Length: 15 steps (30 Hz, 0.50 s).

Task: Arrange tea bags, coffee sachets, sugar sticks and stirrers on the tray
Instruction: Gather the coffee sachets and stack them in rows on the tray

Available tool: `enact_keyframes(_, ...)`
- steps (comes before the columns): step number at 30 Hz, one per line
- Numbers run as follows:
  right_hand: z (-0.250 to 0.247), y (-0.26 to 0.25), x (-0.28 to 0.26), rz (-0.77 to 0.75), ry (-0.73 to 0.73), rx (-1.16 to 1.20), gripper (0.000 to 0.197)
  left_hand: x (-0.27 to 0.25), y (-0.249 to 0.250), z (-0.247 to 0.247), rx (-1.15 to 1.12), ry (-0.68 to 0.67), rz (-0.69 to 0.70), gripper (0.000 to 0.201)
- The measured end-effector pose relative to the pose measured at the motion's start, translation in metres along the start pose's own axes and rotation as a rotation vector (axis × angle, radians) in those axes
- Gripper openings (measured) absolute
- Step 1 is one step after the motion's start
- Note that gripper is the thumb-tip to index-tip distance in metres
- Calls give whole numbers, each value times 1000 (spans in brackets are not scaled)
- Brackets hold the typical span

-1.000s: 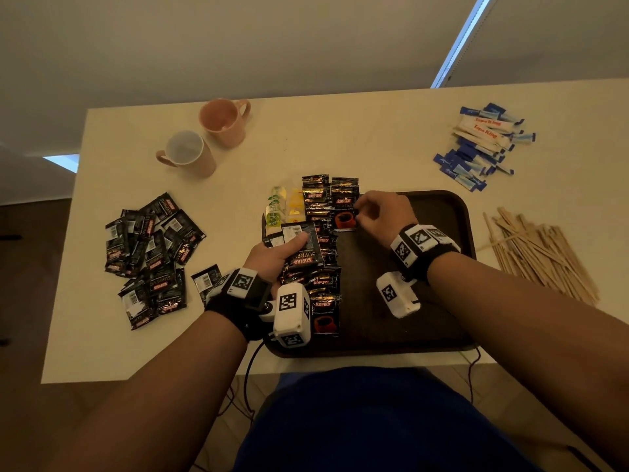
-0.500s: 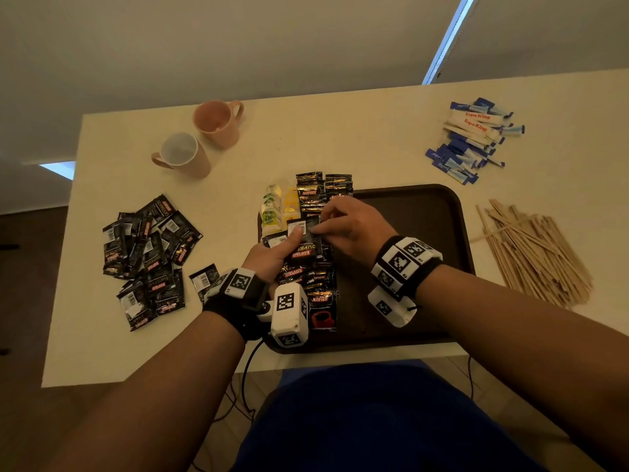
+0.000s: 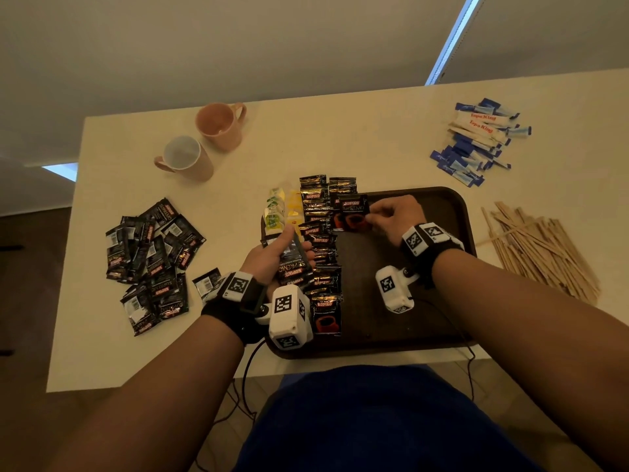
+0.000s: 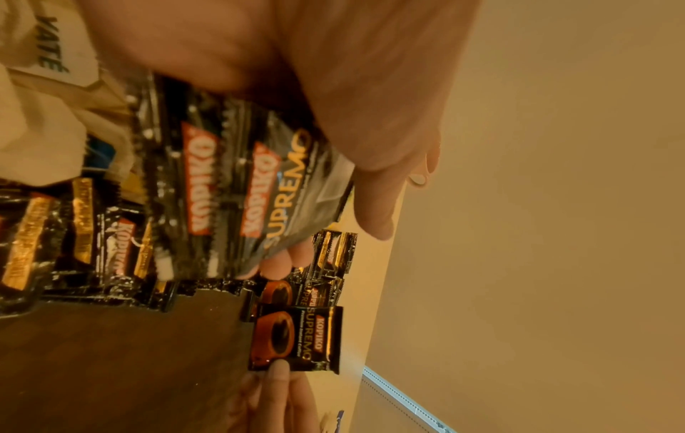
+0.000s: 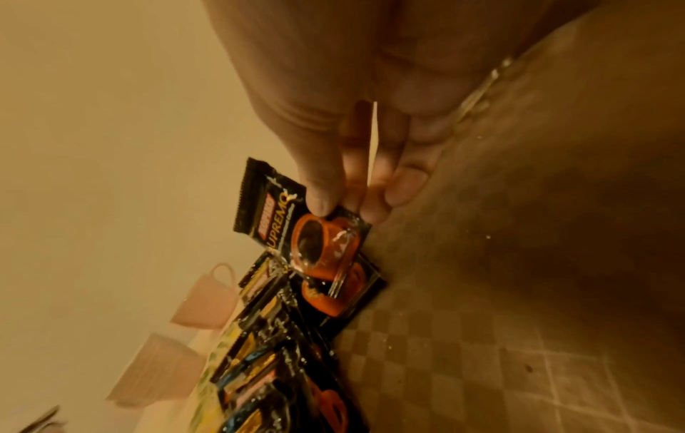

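Observation:
A dark brown tray sits at the table's near edge. Tea bags and overlapping rows of black coffee sachets lie along its left side. My left hand grips a small stack of coffee sachets over the tray's left part. My right hand pinches one coffee sachet by its edge at the far end of the second row, just above the tray. Sugar sticks and wooden stirrers lie on the table to the right.
A heap of loose coffee sachets lies on the table left of the tray, one single sachet nearer it. Two pink mugs stand at the back left. Cables hang off the table's near edge.
My right hand came to the left hand's stack, took one sachet and carried it to the far end of the second row. The left hand stayed put with the stack.

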State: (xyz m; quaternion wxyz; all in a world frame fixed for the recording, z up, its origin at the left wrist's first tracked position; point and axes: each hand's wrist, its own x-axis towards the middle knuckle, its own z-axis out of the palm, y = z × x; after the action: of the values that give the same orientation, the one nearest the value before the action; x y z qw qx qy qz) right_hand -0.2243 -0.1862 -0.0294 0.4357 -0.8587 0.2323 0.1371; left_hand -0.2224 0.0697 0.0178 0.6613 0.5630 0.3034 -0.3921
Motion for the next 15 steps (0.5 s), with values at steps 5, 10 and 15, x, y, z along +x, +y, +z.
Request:
enact_keyframes(5, 10, 1, 5, 99, -25, 54, 21, -1, 7, 8, -232, -89, -84, 31)
enact_keyframes(10, 17, 0, 8, 142, -50, 29, 15, -4, 7, 10, -235, -72, -97, 30)
enact_keyframes(15, 21, -1, 11, 121, -51, -53, 12, -3, 6, 10, -250, -62, -79, 28)
